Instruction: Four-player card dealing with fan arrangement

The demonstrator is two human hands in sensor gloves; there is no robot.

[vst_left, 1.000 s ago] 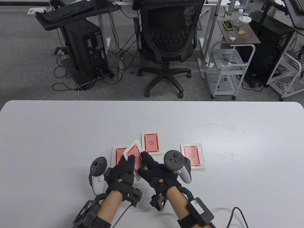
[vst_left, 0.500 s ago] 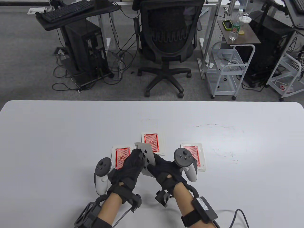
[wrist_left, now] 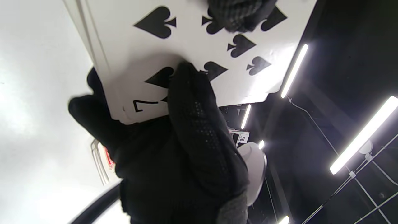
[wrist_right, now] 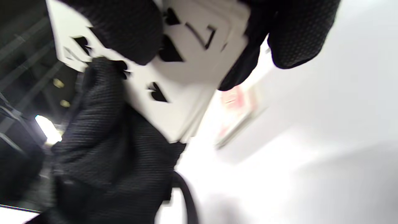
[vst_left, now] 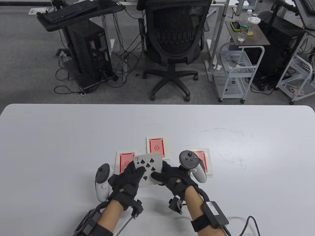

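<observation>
- White table point(vst_left: 73, 137), rounded far corners, faint scuff marks right of centre.
- Grey carpet beyond; black office chair point(vst_left: 176, 44) facing the far edge, black PC tower point(vst_left: 89, 54) with tangled cables to its left, keyboard point(vst_left: 66, 11) on a stand above it.
- White wire cart point(vst_left: 236, 73) on the right, small brown side table point(vst_left: 247, 34) behind it carrying bottles.
- Three face-down red-backed piles on the table: left pile point(vst_left: 124, 162), middle pile point(vst_left: 157, 147), right pile point(vst_left: 205, 162).
- Left pile half covered by the held cards; right pile partly behind the right hand's tracker point(vst_left: 190, 164).
- Small packet of cards point(vst_left: 149, 169) raised near the table's front edge, face up, seven of spades on top, stacked edges visible in left wrist view.
- Card count in packet unreadable.
- Left hand point(vst_left: 126, 184) grasps packet's left side, thumb across the face, fingers underneath.
- Right hand point(vst_left: 174, 180) grasps packet's right side, thumb on the face.
- Right wrist view motion-blurred; only card face, gloves and a red smear of one pile legible.
- Left wrist view tilted toward ceiling lights; one red-backed pile edge peeks from behind the glove.
</observation>
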